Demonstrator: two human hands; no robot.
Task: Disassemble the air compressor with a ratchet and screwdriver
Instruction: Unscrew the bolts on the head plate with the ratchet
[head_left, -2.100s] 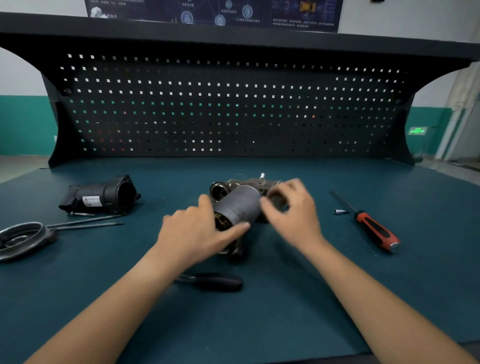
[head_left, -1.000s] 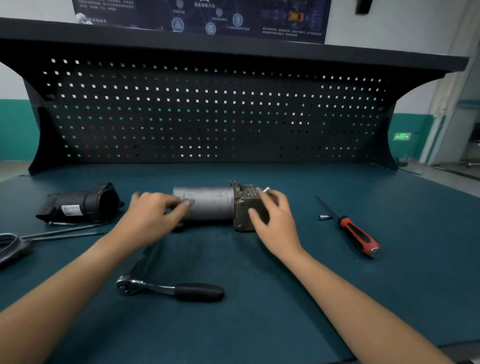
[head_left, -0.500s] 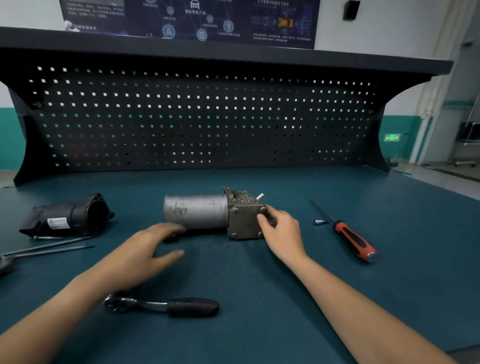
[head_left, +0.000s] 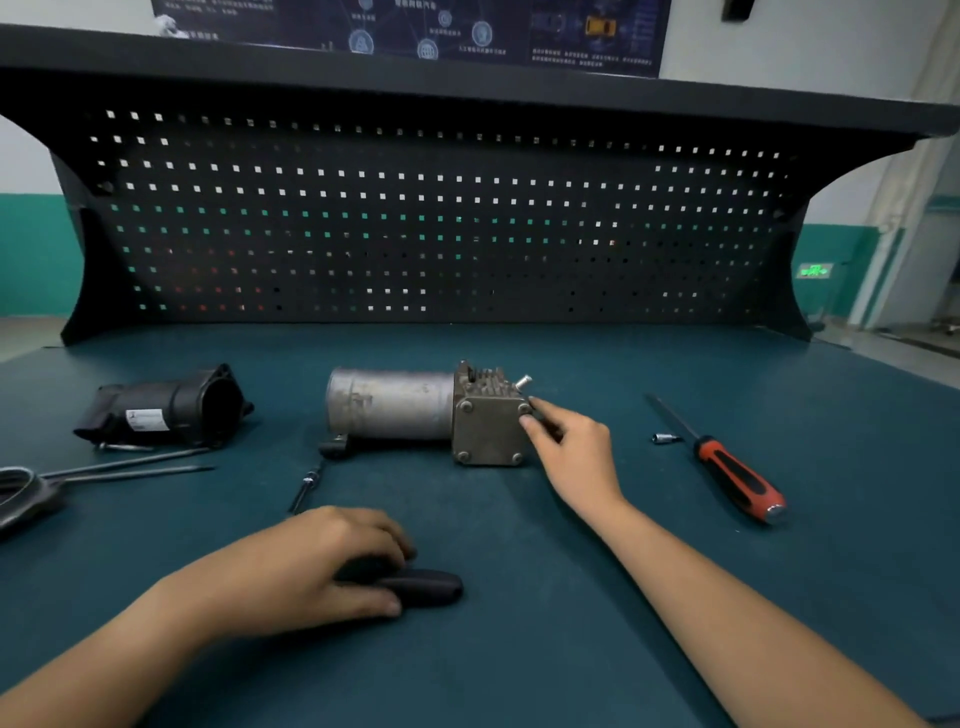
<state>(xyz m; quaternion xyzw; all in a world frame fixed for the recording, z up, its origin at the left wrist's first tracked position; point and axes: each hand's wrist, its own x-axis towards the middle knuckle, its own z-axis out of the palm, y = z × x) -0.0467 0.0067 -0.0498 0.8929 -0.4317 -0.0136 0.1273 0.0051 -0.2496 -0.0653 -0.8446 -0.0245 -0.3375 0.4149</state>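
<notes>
A teal-topped table (head_left: 519, 519) backed by a black pegboard (head_left: 441, 234) carries a partly stripped air compressor (head_left: 395, 410), which lies on its side at the centre with its grey motor can pointing to 9 o'clock and its square end plate (head_left: 488, 431) facing the worker, bolt heads exposed, apparently so a tool can reach them. At 9 o'clock from it lies a black plastic housing (head_left: 171, 410), set well apart as a part already off. The person's left hand (head_left: 311, 566), at 6 o'clock from the compressor, has its grip closed around the black handle of the ratchet (head_left: 431, 587), whose head is hidden under the palm, likely in readiness for the plate's bolts. The right hand (head_left: 576, 452), at 3 o'clock, has its grip pinched lightly on the plate's upper right corner, seemingly to keep the round body from rolling. Further out at 3 o'clock a red-handled screwdriver (head_left: 737, 478) waits within reach, shaft pointing to 11 o'clock. Two long bolts (head_left: 130, 462) lie side by side at 8 o'clock, and a small socket (head_left: 665, 438) sits just beside the screwdriver's shaft.
</notes>
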